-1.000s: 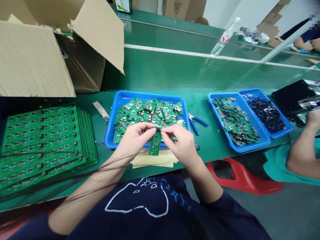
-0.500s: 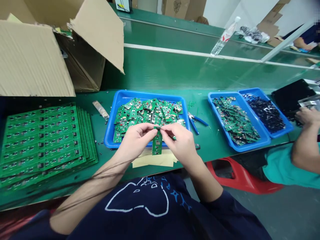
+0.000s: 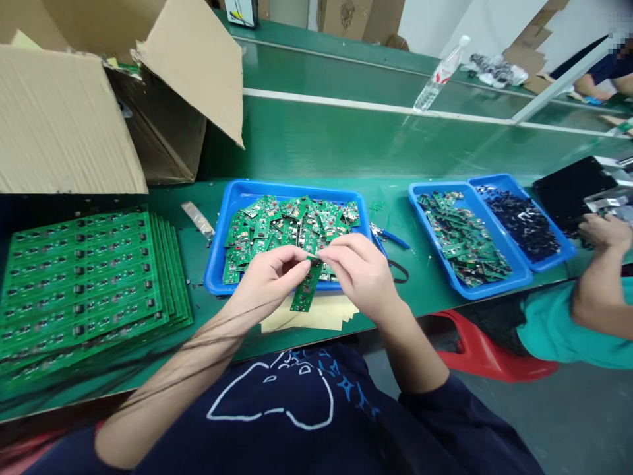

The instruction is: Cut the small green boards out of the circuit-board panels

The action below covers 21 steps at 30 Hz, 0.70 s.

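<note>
Fingers (image 3: 297,261) of left hand (image 3: 267,280) and right hand (image 3: 361,274) pinched on narrow green circuit board (image 3: 307,289) | board across near rim of blue tray (image 3: 297,187) holding loose boards (image 3: 291,227) | blue-handled pliers (image 3: 393,242) just right, on table (image 3: 410,290)

The upper end of the green circuit board (image 3: 307,291) disappears behind the left hand (image 3: 267,280) and right hand (image 3: 361,274). The loose black parts (image 3: 519,221) in the far blue tray (image 3: 546,256) are too small to identify, and the co-worker's arm (image 3: 598,297) runs off the right edge.

A green workbench (image 3: 406,295) carries stacked circuit-board panels (image 3: 84,284) and blue trays (image 3: 213,257).
</note>
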{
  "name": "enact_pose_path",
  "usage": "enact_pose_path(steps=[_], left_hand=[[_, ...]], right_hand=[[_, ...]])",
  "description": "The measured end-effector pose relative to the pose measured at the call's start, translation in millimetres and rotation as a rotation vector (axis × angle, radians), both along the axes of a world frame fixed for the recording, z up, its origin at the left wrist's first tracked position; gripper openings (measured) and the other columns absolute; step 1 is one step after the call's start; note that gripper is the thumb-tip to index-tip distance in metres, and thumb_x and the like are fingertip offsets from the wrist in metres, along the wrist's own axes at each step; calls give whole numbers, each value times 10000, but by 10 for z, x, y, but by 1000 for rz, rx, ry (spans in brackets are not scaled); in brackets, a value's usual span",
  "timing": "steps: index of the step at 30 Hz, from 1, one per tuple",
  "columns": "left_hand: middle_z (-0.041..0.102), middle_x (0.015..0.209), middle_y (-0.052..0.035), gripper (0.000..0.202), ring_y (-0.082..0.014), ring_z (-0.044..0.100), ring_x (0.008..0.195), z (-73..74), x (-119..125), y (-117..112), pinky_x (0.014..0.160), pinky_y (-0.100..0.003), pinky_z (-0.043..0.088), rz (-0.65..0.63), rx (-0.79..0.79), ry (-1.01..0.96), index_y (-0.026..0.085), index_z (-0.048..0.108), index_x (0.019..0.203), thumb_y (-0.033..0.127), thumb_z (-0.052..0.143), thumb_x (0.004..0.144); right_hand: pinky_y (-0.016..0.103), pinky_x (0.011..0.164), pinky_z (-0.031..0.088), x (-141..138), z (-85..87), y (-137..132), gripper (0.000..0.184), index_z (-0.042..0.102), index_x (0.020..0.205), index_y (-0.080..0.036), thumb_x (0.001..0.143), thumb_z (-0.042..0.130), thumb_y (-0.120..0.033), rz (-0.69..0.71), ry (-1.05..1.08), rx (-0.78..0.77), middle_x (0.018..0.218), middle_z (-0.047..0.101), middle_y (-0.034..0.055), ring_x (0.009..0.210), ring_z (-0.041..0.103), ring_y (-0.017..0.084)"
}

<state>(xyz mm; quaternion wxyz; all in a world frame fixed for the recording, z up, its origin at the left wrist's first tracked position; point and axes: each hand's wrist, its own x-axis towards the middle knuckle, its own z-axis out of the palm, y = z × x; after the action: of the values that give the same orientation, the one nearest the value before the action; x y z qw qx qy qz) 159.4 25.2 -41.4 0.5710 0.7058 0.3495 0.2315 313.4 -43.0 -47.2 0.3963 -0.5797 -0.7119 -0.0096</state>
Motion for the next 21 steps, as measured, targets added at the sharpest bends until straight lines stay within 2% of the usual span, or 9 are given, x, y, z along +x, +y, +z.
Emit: enact_pose_path(steps=[4, 6, 7, 10, 12, 14, 17, 19, 21], left_hand=[[508, 599, 29, 166, -104, 447, 548, -3, -5, -3, 526, -224, 364, 27, 140, 49, 174, 556, 666, 302, 517, 764], [539, 639, 16, 148, -114, 488, 596, -31, -13, -5, 579, -232, 399, 109, 277, 43, 178, 581, 710, 286, 509, 780], [556, 664, 9, 139, -120, 508, 628, -45, -16, -8, 613, -238, 415, 155, 354, 37, 182, 595, 740, 275, 504, 788], [597, 715, -6, 146, -127, 545, 684, -70, -19, -25, 674, -251, 443, 175, 544, 27, 197, 636, 814, 248, 500, 802], [621, 774, -20, 165, -130, 567, 721, -71, -23, -38, 696, -260, 459, 123, 617, 23, 208, 656, 865, 242, 506, 806], [635, 897, -44, 173, -141, 587, 810, -68, -38, -36, 744, -278, 472, 56, 647, 17, 218, 664, 903, 247, 527, 803], [628, 1051, -62, 193, -160, 587, 948, -72, -87, 7, 842, -304, 463, -90, 611, -7, 226, 655, 963, 256, 558, 799], [645, 1019, -58, 237, -159, 594, 932, -76, -120, 51, 839, -298, 465, -141, 580, -5, 221, 637, 1012, 284, 583, 790], [655, 962, -53, 292, -157, 601, 869, -73, -138, 88, 792, -289, 476, -130, 567, 36, 216, 623, 1042, 327, 605, 772]], right_hand=[[423, 852, 478, -71, -25, -37, 223, 614, 993, -235, 840, 474, -154, -117, 132, 152, 1005, 591, 85, 1001, 558, 226], [399, 791, 507, -133, -38, -94, 207, 609, 970, -236, 810, 515, -146, -155, 203, 265, 926, 612, 70, 902, 591, 208], [366, 722, 526, -166, -49, -119, 164, 614, 919, -230, 800, 534, -150, -150, 244, 264, 849, 621, 57, 808, 605, 188], [273, 549, 536, -238, -107, -138, 51, 598, 828, -203, 799, 560, -221, -110, 483, 22, 732, 630, 32, 643, 608, 142], [248, 526, 546, -253, -148, -106, 94, 575, 839, -194, 797, 567, -278, -117, 697, -119, 743, 641, 31, 640, 628, 138], [242, 537, 558, -245, -171, -67, 109, 552, 830, -194, 794, 566, -296, -119, 851, -155, 734, 644, 20, 628, 638, 131], [239, 544, 563, -214, -165, -42, 96, 530, 761, -195, 791, 558, -282, -63, 935, -198, 687, 630, -1, 589, 632, 118], [241, 552, 562, -191, -151, -48, 85, 535, 760, -193, 781, 568, -268, -32, 948, -221, 687, 625, -5, 585, 630, 114], [252, 582, 561, -171, -144, -59, 72, 550, 772, -191, 774, 577, -257, -26, 928, -218, 724, 629, 7, 626, 631, 118]])
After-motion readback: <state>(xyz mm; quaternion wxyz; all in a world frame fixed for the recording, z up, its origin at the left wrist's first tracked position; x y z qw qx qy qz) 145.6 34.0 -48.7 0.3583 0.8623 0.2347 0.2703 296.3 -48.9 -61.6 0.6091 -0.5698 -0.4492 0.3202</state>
